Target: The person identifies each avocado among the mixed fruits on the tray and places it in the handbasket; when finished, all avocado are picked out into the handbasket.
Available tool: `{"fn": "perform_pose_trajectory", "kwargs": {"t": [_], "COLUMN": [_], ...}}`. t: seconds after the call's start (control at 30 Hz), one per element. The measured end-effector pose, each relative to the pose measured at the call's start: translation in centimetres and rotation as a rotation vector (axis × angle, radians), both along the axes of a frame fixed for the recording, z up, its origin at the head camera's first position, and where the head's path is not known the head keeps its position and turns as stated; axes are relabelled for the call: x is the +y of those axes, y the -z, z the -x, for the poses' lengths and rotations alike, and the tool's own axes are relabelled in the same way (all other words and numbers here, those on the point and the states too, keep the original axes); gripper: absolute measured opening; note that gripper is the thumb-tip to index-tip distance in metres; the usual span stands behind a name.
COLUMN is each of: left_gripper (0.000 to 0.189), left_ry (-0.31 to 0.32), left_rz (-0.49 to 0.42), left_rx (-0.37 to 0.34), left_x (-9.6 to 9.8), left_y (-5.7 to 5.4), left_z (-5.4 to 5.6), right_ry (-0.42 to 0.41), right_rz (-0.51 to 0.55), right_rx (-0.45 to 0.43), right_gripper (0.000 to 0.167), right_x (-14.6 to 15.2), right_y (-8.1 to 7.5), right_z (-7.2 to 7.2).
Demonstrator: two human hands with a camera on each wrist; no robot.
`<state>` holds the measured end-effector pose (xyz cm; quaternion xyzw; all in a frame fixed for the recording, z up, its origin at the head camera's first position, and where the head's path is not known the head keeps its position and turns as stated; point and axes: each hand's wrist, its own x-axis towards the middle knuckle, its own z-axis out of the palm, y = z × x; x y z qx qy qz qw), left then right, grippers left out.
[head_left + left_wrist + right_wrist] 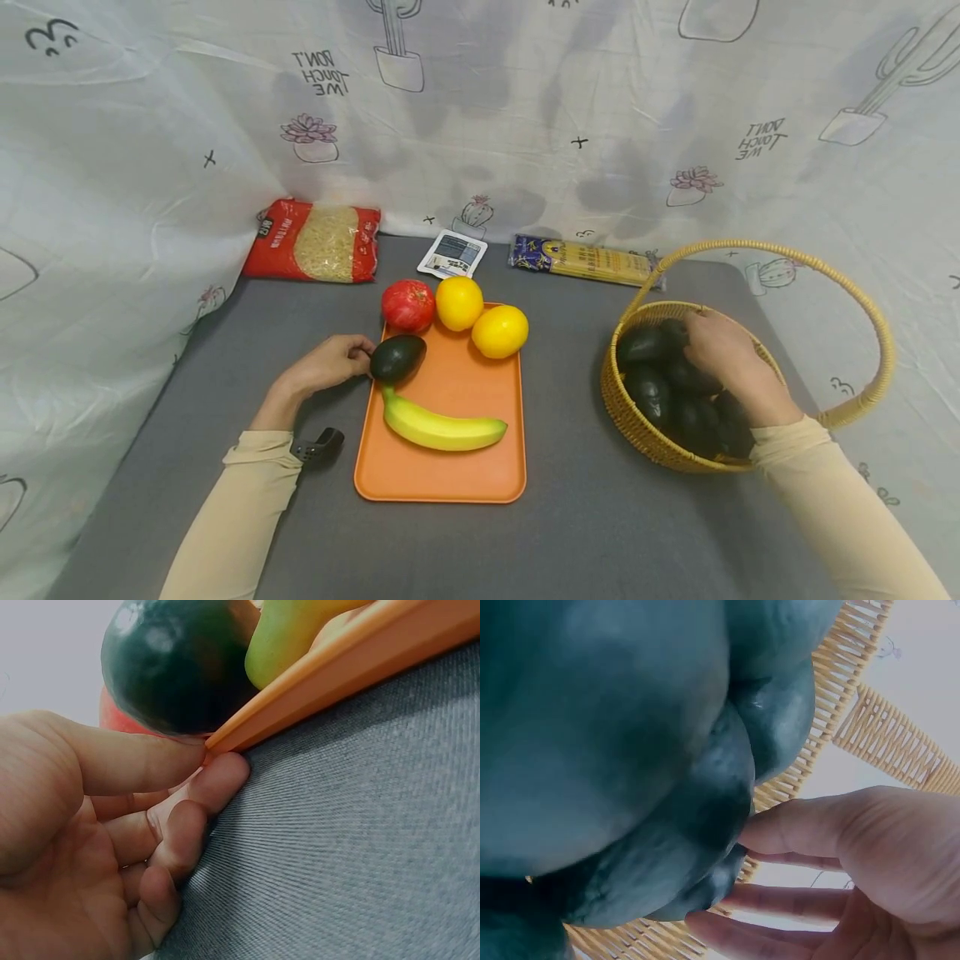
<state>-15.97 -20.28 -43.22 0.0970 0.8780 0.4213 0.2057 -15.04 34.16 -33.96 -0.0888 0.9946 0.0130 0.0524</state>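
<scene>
My left hand pinches the left rim of an orange tray between thumb and fingers, plain in the left wrist view. Right beside the thumb, a dark green avocado lies on the tray. Below it is a yellow banana with a greenish stem end. My right hand reaches into a wicker basket of several dark avocados. In the right wrist view its thumb and fingers close about the end of one avocado; part of the grip is hidden.
A red pomegranate and two yellow lemon-like fruits sit at the tray's far end. Behind are a red pasta bag, a white packet and a spaghetti pack. The basket's tall handle arches to the right.
</scene>
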Motion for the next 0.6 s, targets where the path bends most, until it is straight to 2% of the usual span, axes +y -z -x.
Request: {"fn": "perform_pose_trajectory", "kwargs": {"t": [0.2, 0.6], "left_gripper": [0.029, 0.028], "left_ry": [0.0, 0.007], "left_rz": [0.007, -0.009], "left_rx": [0.003, 0.019], "left_x": [0.08, -0.07], "left_y": [0.04, 0.13], "left_z": [0.01, -0.03], "right_ry": [0.011, 0.052], "right_rz": [0.008, -0.02], "right_rx": [-0.026, -0.036], "right_gripper": [0.018, 0.031], "right_x": [-0.28, -0.32], "right_y": [-0.08, 0.04], "right_z": [0.1, 0.04]}}
